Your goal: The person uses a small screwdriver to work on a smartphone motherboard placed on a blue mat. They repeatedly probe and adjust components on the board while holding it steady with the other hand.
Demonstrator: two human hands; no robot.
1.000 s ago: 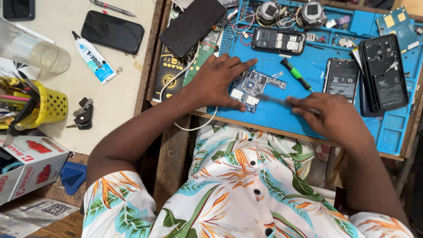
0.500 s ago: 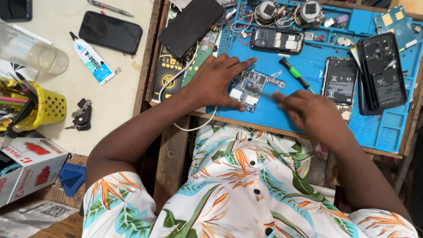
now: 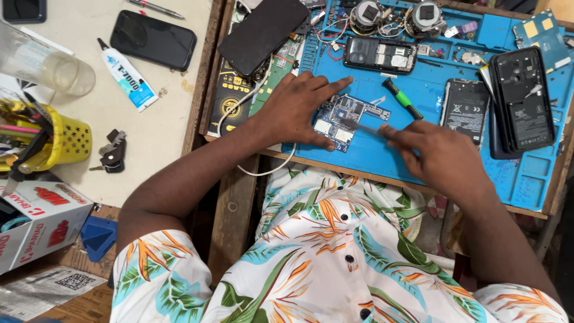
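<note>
The left hand (image 3: 296, 110) lies flat with fingers spread, pressing the circuit board (image 3: 341, 122) on the blue mat (image 3: 430, 149). The right hand (image 3: 433, 155) is pinched around thin tweezers (image 3: 362, 127), whose tip touches the board. It is best to keep the board steady and the tip light. The tip itself is too small to see clearly.

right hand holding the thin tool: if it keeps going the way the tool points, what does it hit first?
Likely the circuit board: the right hand aims its thin tool leftward, tip already over the board that the left hand pins to the blue mat. Contact height unclear.
</note>
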